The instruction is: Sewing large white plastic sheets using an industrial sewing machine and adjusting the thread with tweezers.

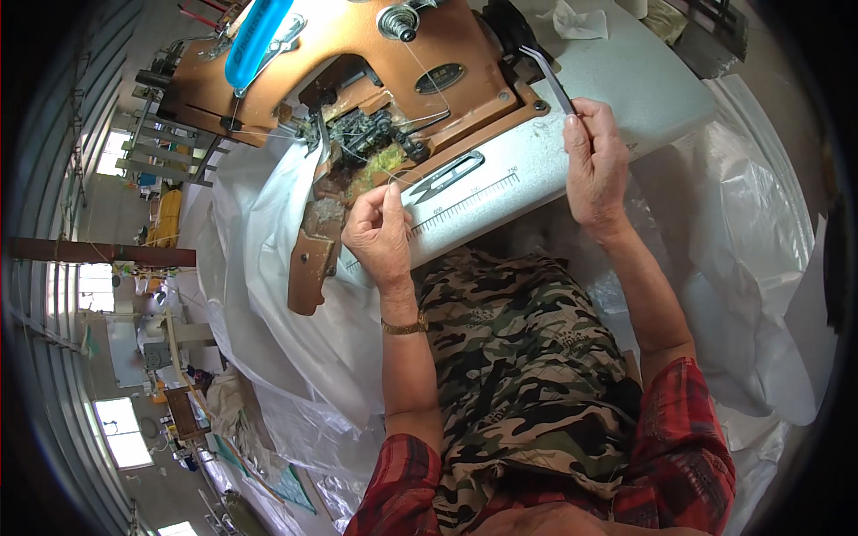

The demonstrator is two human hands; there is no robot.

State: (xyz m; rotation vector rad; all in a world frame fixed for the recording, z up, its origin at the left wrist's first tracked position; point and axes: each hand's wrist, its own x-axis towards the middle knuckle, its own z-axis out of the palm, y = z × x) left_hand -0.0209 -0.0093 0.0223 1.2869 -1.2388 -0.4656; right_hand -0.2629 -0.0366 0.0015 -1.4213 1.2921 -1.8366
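Observation:
My right hand [597, 165] grips a pair of bent-tip metal tweezers [556, 82], raised over the right part of the table with the tips pointing up and left. My left hand [380, 230] is closed in a pinch at the front of an orange-brown sewing machine [357, 31]; a thin pale thread [399, 180] shows at its fingertips. Just above that hand lies the machine's opened front, with dark looper parts [366, 134] and yellow-green lint [386, 161]. Black thread snips [451, 177] rest on the table beside my left hand.
The pale sewing table [536, 165] has a printed ruler along its near edge. A brown cover flap [308, 268] hangs open at left. White plastic sheeting [268, 295] surrounds the table. A blue lamp-like piece [256, 43] sits on top; crumpled white cloth [579, 22] lies far right.

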